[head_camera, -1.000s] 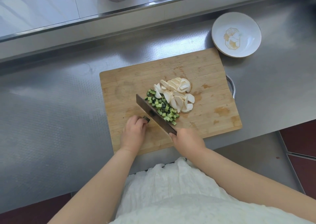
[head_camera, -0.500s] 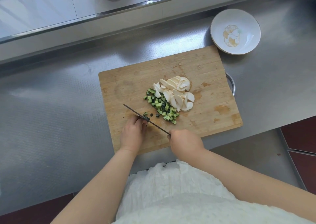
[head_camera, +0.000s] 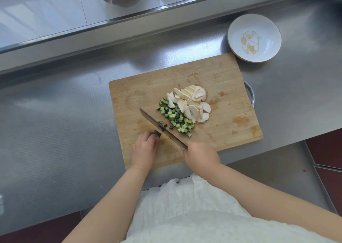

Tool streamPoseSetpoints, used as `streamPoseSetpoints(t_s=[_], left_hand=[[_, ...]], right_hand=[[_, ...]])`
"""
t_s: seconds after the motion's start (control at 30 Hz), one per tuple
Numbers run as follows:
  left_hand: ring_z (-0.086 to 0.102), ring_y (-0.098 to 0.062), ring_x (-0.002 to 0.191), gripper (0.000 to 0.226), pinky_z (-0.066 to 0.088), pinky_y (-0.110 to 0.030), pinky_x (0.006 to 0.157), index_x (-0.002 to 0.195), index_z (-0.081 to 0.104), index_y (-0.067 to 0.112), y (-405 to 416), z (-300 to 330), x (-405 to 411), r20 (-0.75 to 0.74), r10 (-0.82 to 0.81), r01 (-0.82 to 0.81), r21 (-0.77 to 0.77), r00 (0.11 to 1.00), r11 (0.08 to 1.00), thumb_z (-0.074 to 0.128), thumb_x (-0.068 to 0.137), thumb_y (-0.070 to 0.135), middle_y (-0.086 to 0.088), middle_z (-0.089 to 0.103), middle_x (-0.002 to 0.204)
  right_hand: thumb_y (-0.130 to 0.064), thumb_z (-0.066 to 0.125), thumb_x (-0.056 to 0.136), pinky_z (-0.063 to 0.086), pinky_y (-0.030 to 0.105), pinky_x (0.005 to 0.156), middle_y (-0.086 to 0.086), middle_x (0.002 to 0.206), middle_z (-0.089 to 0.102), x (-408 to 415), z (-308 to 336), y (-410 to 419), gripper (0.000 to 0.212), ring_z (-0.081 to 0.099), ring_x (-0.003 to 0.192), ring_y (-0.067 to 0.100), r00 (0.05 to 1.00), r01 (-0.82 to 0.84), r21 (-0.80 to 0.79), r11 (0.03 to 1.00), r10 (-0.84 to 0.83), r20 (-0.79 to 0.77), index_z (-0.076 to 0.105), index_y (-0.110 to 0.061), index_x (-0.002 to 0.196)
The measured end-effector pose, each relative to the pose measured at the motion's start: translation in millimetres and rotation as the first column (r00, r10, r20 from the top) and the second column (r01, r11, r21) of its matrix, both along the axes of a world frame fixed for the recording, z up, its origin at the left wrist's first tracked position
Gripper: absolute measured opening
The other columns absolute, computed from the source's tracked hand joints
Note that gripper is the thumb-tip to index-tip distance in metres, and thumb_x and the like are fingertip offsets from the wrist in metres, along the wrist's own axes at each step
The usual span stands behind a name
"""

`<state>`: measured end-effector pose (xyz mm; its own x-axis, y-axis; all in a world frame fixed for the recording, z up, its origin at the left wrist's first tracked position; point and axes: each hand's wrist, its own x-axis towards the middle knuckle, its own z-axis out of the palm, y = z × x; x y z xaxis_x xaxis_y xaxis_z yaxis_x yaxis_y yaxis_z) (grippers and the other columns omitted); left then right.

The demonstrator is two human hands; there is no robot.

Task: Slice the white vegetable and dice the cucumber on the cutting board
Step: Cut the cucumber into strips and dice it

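Left hand (head_camera: 145, 148) pinching the last cucumber stub (head_camera: 157, 133) on the cutting board (head_camera: 227, 87), right hand (head_camera: 200, 156) grasping the knife (head_camera: 161, 128) just beside it, diced cucumber (head_camera: 175, 117) and white slices (head_camera: 190, 103) beyond the blade

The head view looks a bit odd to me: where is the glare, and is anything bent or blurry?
Head view: daylight glare whitens the shelf and streaks the steel counter; the wide lens bows the shelf edge; the knife, cucumber dice and white slices look fairly sharp.
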<state>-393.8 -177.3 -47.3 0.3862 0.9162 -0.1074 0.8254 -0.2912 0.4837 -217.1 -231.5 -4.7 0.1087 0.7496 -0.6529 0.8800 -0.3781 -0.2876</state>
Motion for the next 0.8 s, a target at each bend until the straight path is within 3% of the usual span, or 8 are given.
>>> streamPoseSetpoints(t_s=[0.13,0.27,0.5,0.57,0.7,0.8], left_hand=[[0.062,-0.036,0.080,0.016,0.052,-0.041,0.057,0.087,0.071,0.002,0.0,-2.6,-1.5,0.003,0.009,-0.009,-0.013,1.000,1.000,0.076,0.072,-0.003,-0.015,0.067,0.090],[0.062,-0.036,0.082,0.019,0.053,-0.041,0.062,0.089,0.071,0.002,1.2,-4.8,-2.0,0.015,0.007,-0.007,-0.009,1.000,1.000,0.075,0.072,-0.005,-0.015,0.068,0.094],[0.061,-0.036,0.082,0.011,0.052,-0.041,0.063,0.083,0.070,0.000,2.0,-4.1,-1.5,0.018,0.005,-0.005,-0.015,1.000,1.000,0.073,0.074,-0.005,-0.016,0.067,0.089],[0.061,-0.036,0.081,0.010,0.052,-0.041,0.062,0.083,0.070,-0.001,1.9,-2.1,-1.6,0.016,-0.014,0.015,-0.004,1.000,1.000,0.074,0.075,-0.005,-0.016,0.067,0.088],[0.059,-0.034,0.075,0.007,0.050,-0.042,0.056,0.080,0.069,0.000,2.2,1.0,-4.7,0.026,-0.052,0.052,0.004,0.998,0.999,0.075,0.075,-0.002,-0.013,0.064,0.083],[0.059,-0.033,0.073,0.008,0.050,-0.041,0.054,0.079,0.070,0.001,0.1,0.0,-9.6,0.030,-0.086,0.085,0.024,0.996,0.996,0.076,0.075,0.000,-0.012,0.063,0.081]], right_hand=[[-0.021,0.040,0.097,0.023,0.025,0.042,0.002,0.080,0.062,-0.7,1.0,-5.2,0.019,0.048,0.064,0.024,0.992,-0.123,0.014,0.992,0.123,0.030,0.058,-0.022,0.104],[-0.017,0.042,0.095,0.022,0.025,0.042,0.004,0.083,0.063,-3.2,0.1,-5.5,0.018,0.047,0.064,0.025,0.987,-0.149,-0.009,0.989,0.149,0.052,0.057,-0.021,0.102],[-0.006,0.041,0.089,0.028,0.025,0.043,-0.002,0.064,0.042,-4.4,-2.6,-0.9,0.021,0.044,0.059,0.021,0.992,-0.109,-0.128,0.986,0.116,0.047,0.058,-0.017,0.097],[-0.009,0.041,0.091,0.030,0.026,0.045,-0.002,0.066,0.044,-3.7,-3.6,0.3,0.021,0.047,0.063,0.022,0.997,-0.068,-0.141,0.988,0.073,0.030,0.058,-0.018,0.098],[-0.034,0.041,0.098,0.042,0.029,0.054,0.000,0.074,0.054,-0.1,-3.2,1.4,0.024,0.055,0.069,0.023,0.998,0.043,-0.130,0.991,-0.049,-0.046,0.059,-0.018,0.099],[-0.039,0.037,0.099,0.041,0.029,0.052,0.000,0.073,0.054,2.8,0.0,-0.2,0.029,0.055,0.067,0.023,0.999,0.010,-0.079,0.997,-0.014,-0.040,0.056,-0.018,0.095]])
